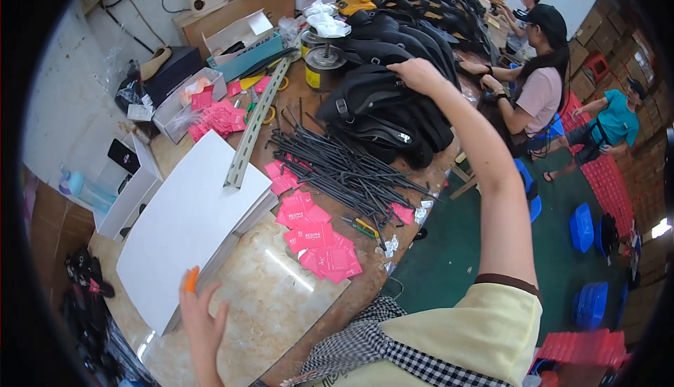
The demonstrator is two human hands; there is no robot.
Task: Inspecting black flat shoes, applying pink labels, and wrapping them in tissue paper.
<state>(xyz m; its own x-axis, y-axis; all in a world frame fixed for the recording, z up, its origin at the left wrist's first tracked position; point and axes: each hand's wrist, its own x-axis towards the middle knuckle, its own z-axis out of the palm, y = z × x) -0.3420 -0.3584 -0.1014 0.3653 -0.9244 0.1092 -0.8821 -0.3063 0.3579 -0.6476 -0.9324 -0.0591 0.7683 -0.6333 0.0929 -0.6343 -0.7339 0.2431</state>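
Marbled tabletop [270, 296] filled seven o'clock; left hand [201, 313] open, my right hand [421, 76] met black footwear [375, 103] at one, grip unclear.

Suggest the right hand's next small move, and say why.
Probably have the right hand ease one of the black shoes toward the marbled board: its fingertips are already at the pile, and the left hand, fingers apart, looks empty near that board, so it could likely help receive it.

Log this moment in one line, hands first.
right hand: at black buckled items | left hand: open, empty, near white stack | slotted bar: end on stack | nearby: black rods, pink cards
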